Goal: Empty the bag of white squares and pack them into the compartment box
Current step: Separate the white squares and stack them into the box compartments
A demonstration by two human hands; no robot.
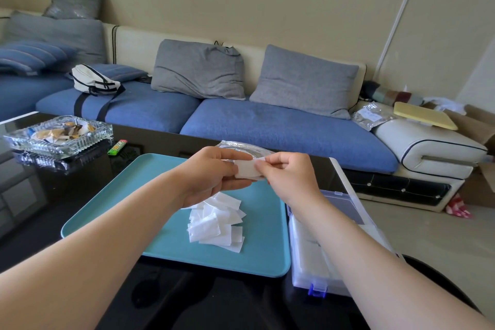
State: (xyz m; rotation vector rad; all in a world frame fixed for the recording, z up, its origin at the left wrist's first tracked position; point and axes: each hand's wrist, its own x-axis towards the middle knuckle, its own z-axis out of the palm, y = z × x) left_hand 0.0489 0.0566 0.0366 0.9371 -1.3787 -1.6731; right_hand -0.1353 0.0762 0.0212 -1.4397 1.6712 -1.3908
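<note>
At the left of the frame I see a glass ashtray and a lighter on the dark surface. A teal tray lies mid-frame, carrying a pile of white squares. Above the pile, my left hand grips one white square, and my right hand pinches its right edge. A clear bag shows just behind both hands; I cannot tell whether either holds it. The compartment box stands just beside the tray's right edge.

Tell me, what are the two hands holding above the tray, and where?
A white square, possibly a small stack. The left hand grips its left side; the right hand pinches its upper right corner between thumb and forefinger.
</note>
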